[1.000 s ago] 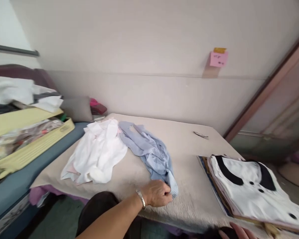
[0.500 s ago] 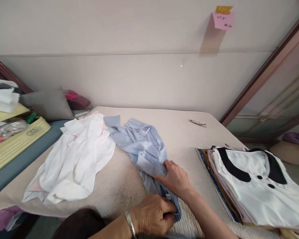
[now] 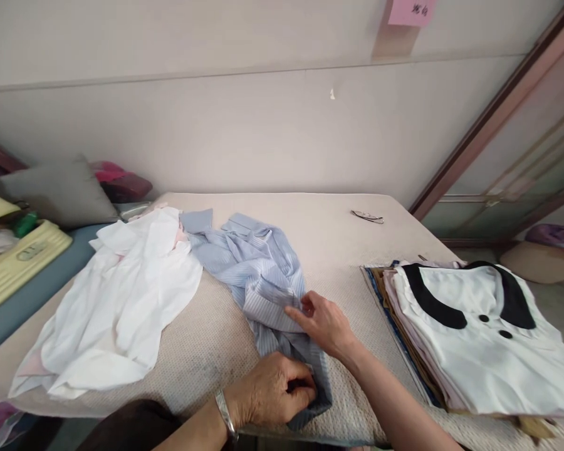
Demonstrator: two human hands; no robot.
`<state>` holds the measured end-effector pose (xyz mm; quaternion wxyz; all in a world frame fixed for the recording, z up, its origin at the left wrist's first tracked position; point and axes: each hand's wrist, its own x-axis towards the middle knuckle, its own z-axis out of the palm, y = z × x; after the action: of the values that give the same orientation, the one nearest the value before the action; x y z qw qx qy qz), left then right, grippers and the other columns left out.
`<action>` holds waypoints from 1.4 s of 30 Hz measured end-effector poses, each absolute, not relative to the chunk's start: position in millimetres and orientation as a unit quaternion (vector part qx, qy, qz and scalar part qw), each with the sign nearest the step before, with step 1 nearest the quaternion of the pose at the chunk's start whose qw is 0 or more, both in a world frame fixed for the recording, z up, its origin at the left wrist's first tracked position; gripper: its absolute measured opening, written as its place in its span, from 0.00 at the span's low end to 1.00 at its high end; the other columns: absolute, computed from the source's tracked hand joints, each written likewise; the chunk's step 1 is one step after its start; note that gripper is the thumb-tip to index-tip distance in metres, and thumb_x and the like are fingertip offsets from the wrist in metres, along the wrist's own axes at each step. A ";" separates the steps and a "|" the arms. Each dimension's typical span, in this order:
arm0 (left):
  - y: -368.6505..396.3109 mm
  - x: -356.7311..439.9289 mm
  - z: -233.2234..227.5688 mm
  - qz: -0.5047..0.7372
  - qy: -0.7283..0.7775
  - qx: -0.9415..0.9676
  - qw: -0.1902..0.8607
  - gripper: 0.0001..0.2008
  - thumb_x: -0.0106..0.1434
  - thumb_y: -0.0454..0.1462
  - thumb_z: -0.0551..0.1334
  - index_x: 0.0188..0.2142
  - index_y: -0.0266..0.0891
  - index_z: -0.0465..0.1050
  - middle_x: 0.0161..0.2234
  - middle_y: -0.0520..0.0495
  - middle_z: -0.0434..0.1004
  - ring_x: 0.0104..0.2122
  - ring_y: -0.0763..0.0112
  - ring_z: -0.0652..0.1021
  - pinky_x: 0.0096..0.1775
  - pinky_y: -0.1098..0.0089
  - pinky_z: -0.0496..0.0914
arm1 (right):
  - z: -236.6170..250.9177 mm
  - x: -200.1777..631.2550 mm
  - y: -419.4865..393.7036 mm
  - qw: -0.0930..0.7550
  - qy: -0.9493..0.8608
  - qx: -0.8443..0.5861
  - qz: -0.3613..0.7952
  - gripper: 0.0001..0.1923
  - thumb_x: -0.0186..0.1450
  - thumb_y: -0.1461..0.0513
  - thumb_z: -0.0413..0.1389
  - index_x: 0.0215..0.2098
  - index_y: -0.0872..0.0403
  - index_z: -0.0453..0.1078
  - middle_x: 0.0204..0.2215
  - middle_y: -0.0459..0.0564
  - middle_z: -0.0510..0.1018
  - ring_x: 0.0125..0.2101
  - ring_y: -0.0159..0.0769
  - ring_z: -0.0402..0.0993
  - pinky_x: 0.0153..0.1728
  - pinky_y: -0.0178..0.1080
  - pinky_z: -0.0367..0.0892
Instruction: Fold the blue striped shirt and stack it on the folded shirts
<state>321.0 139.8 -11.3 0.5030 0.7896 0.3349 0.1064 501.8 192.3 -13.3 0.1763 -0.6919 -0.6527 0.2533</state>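
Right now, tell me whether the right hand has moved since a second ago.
Yes: the right hand moved left and forward, from near the folded clothes to the blue striped shirt.

Pale seamed wall [image 3: 216, 131], cloth-covered table [image 3: 319, 225], reddish-brown frame [image 3: 498, 114] at right, perhaps glass panels [image 3: 536, 150] beside it

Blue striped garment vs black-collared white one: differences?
The blue striped garment lies crumpled; the black-collared white garment lies flat atop a stack. The blue one is striped; the white one is not. The left hand grips the blue one; no hand touches the white. Both are cloth.
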 end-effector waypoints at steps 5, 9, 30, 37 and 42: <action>138.1 323.2 -9.7 0.096 0.335 0.800 0.489 0.10 0.63 0.34 0.62 0.39 0.40 0.83 0.34 0.48 0.84 0.33 0.68 0.79 0.36 0.72 0.68 | -29.7 484.5 209.8 0.234 -0.613 -0.714 0.243 0.19 0.69 0.45 0.55 0.33 0.52 0.68 0.30 0.51 0.77 0.31 0.37 0.71 0.31 0.37 0.56; 136.7 324.3 -7.5 0.107 0.335 0.791 0.500 0.09 0.62 0.34 0.61 0.38 0.39 0.82 0.34 0.48 0.84 0.33 0.69 0.79 0.36 0.72 0.68 | -41.0 471.0 206.5 0.266 -0.617 -0.704 0.230 0.11 0.67 0.55 0.57 0.31 0.52 0.66 0.27 0.47 0.74 0.28 0.35 0.67 0.29 0.36 0.51; 198.1 271.2 2.7 0.278 0.379 0.826 0.312 0.20 0.66 0.25 0.55 0.52 0.43 0.74 0.59 0.45 0.74 0.57 0.63 0.75 0.59 0.60 0.69 | -14.8 460.3 175.0 0.344 -0.740 -0.488 0.311 0.10 0.58 0.70 0.49 0.35 0.51 0.63 0.33 0.45 0.74 0.34 0.34 0.68 0.37 0.35 0.60; 200.2 271.0 4.1 0.280 0.405 0.817 0.301 0.08 0.68 0.29 0.58 0.40 0.41 0.75 0.41 0.48 0.80 0.42 0.66 0.79 0.46 0.67 0.70 | -14.1 469.4 180.5 0.354 -0.703 -0.510 0.348 0.09 0.58 0.70 0.51 0.35 0.51 0.64 0.29 0.42 0.73 0.31 0.32 0.67 0.35 0.34 0.61; 199.1 269.4 7.3 0.277 0.426 0.809 0.297 0.07 0.71 0.33 0.56 0.35 0.40 0.71 0.28 0.52 0.73 0.29 0.70 0.74 0.35 0.70 0.65 | -12.9 470.7 182.3 0.354 -0.692 -0.511 0.366 0.06 0.61 0.67 0.53 0.36 0.51 0.65 0.30 0.43 0.74 0.32 0.33 0.69 0.34 0.35 0.61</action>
<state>269.4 199.1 7.3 0.2974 0.8086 0.4256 0.2767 470.7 182.3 -12.9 0.3541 -0.5108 -0.6925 0.3664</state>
